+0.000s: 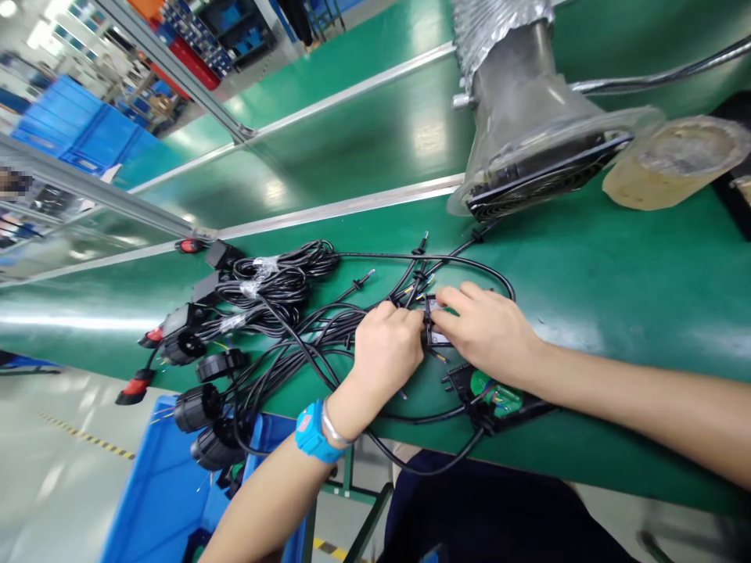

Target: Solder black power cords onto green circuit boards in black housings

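- One dark garment (pixel 486 508) of soft cloth fills the bottom edge, which cuts it off.
- At lower left, a smooth blue plastic bin (pixel 170 469) runs out of frame; its dark contents are hard to make out.
- The left hand (pixel 388 344), below a matte blue watch (pixel 313 434) and a shiny metal bracelet (pixel 333 426), is curled tight at the left side of a small black frame-like part (pixel 437 338); its fingertips are hidden, so I cannot tell what they pinch.
- The right hand (pixel 484 332) has thumb and fingers narrowed on that part, which sits between both hands above the green counter (pixel 616 313) and is largely covered.
- Just below the right wrist, a green circuit board (pixel 498 393) shows in a black housing, partly under the forearm.
- Rubbery black cables (pixel 334 324) tangle leftward to ribbed round connectors (pixel 198 407) and coiled bundles (pixel 264 285) bound with clear, crinkled film.
- Beyond stand a cloudy funnel-shaped hood (pixel 522 86) with crumpled foil ducting (pixel 501 19), cut off above, and a yellowish translucent tub (pixel 651 180).
- Farthest, blue crates (pixel 76 125) blur behind metal framing.
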`<state>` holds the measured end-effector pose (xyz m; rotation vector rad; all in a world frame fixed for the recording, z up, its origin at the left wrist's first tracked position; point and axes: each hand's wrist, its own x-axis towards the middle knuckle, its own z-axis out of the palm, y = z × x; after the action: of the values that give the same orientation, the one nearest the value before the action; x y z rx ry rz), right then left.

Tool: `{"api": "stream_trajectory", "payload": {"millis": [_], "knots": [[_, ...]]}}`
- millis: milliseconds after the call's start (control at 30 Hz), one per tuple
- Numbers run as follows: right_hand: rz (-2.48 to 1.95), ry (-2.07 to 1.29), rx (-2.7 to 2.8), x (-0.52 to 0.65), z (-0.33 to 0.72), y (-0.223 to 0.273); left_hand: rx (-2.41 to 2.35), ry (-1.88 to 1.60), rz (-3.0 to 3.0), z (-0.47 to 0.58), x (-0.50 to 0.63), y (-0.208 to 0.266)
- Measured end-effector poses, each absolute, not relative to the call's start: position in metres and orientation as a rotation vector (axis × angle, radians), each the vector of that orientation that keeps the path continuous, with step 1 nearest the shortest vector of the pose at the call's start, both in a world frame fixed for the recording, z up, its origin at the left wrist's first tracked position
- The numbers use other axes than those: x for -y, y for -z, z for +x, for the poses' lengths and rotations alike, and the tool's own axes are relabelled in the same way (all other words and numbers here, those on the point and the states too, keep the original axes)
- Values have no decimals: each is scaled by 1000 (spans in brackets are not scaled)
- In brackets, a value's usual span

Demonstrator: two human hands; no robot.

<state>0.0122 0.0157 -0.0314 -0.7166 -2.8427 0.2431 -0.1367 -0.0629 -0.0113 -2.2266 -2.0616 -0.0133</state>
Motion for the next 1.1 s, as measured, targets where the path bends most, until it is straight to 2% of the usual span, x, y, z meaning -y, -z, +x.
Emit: {"api": "stream_trajectory", "payload": {"millis": [200, 367, 567, 733, 900, 1100], "knots": [[-654, -589, 2822, -26, 14, 30, 2471, -34, -2555, -158, 38, -19], [-741, -753, 2861, -28, 10, 15, 2477, -27, -2688, -163, 27, -17], [-701, -673, 2953, -28, -1, 7, 2249, 31, -2384, -141, 56, 8], [-480, -554, 3035, -16, -8, 12, 2041, 30, -2203, -124, 74, 25], [-363, -521, 3060, -25, -5, 15, 2185, 67, -2234, -137, 70, 19], [-501, -661, 3022, -44, 12, 13, 2700, 357, -2449, -159, 51, -5]]}}
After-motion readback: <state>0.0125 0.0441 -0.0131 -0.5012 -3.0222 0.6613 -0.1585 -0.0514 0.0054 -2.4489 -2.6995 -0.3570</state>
